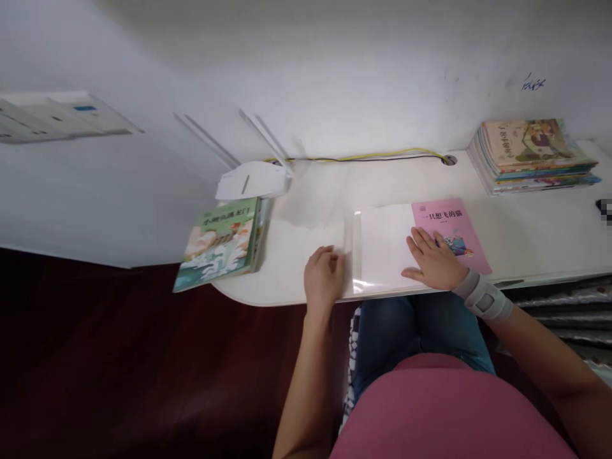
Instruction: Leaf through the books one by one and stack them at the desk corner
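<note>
A pink picture book (471,226) lies on the table, and a white panel (385,242) extends to its left under a clear plastic book cover (359,285). My right hand (433,260), with a grey wrist band, rests flat across the book and panel, fingers spread. Just left of the cover's shiny edge, my left hand (326,274) is closed at the table's front edge with its fingers curled. Whether those fingers grip a thin edge of the plastic cannot be made out.
A stack of books with a green cover on top (220,239) overhangs the table's (287,274) left end. Behind it stands a white router (252,181) with antennas. Another book stack (535,153) sits back right. A yellow cable (373,155) runs along the wall to a hole.
</note>
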`<state>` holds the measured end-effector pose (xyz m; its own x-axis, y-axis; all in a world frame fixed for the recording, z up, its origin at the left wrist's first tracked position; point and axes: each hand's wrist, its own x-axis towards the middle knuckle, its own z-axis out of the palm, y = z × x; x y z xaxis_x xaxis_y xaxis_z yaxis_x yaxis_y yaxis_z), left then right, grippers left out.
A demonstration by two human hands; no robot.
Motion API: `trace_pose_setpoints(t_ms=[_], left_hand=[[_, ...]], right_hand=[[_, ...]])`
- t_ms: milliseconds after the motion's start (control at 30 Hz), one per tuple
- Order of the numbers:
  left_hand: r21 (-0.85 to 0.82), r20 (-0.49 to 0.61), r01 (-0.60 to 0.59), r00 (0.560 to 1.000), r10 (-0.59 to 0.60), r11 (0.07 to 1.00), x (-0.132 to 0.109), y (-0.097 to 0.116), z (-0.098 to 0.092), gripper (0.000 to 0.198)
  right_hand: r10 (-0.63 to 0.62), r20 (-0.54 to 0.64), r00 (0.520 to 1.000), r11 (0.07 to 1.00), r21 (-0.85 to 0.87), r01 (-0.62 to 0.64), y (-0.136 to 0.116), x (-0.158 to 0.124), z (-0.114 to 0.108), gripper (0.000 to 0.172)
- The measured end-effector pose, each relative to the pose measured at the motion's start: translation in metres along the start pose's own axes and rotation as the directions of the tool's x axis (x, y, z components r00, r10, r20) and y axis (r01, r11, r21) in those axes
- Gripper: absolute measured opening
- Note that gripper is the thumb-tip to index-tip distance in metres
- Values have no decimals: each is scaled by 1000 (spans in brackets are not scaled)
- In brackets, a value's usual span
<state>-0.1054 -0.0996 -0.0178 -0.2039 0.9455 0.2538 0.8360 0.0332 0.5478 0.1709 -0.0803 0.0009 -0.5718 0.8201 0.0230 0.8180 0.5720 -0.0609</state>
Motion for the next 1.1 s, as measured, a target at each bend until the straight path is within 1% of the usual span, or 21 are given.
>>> trace_pose_setpoints(t_ms=[67,100,167,233,300,333,400,467,533,567,600,667,700,733,767,833,900,967,1000,1033,1100], left_hand=[[-117,22,123,992,-121,986,1,6,-7,23],[-211,49,179,984,-172,961,0,11,-11,23],[-449,113,240,971,-213,860,-3,24,-22,25],[-666,145,222,975,-169,712,-10,41,-34,26],[-792,160,188,982,-101,581,-20,59,-45,26],[-825,167,173,984,-61,537,-27,68,-50,27],[-858,169,134,985,27,496,-38,82,-54,33],[-856,154,70,980,123,512,-44,94,-51,39],[-810,142,-28,960,243,585,-39,105,-41,41],[-763,139,-102,939,315,639,-33,111,-34,43],[-692,137,-193,911,389,696,-24,117,-25,47],[-474,153,-401,839,522,784,-1,129,-6,56],[-336,175,-488,808,562,806,11,133,4,59],[-198,211,-543,789,577,816,23,135,15,63],[-74,253,-567,785,565,820,33,135,25,67],[104,329,-544,809,488,832,48,131,44,76],[193,381,-488,836,394,851,54,123,60,81],[239,413,-462,844,342,854,50,116,71,79],[257,420,-462,845,332,849,46,115,74,76],[274,421,-465,845,329,842,42,114,74,74],[291,429,-475,841,330,830,35,115,70,72]], right_hand=[[-22,24,999,1000,6,21,4,6,-3,77],[-33,31,999,999,9,32,6,10,-5,77],[-50,26,998,999,2,50,7,15,-9,74],[-55,-15,998,998,-13,55,5,14,-13,64],[-67,-77,995,998,14,68,3,3,-13,49],[-79,-109,991,995,56,86,4,-6,-11,43],[-129,-159,979,967,197,160,7,-29,-6,41],[-170,-185,968,913,341,225,15,-51,1,51],[-179,-204,962,864,435,253,24,-65,5,69],[-150,-211,966,846,478,236,27,-68,6,72],[-83,-220,972,827,530,190,29,-69,6,70],[122,-218,968,749,660,54,32,-65,6,57],[227,-203,953,692,722,-11,33,-62,5,52],[313,-183,932,633,772,-62,36,-59,6,49],[377,-159,913,586,804,-101,39,-57,6,48],[464,-118,878,553,813,-183,50,-54,8,51],[563,-112,819,579,760,-294,64,-53,9,58],[625,-159,764,649,650,-395,78,-52,7,65],[631,-189,753,691,578,-434,86,-52,4,66],[621,-209,755,732,499,-464,93,-51,1,65],[585,-209,784,794,348,-499,106,-48,-6,57]])
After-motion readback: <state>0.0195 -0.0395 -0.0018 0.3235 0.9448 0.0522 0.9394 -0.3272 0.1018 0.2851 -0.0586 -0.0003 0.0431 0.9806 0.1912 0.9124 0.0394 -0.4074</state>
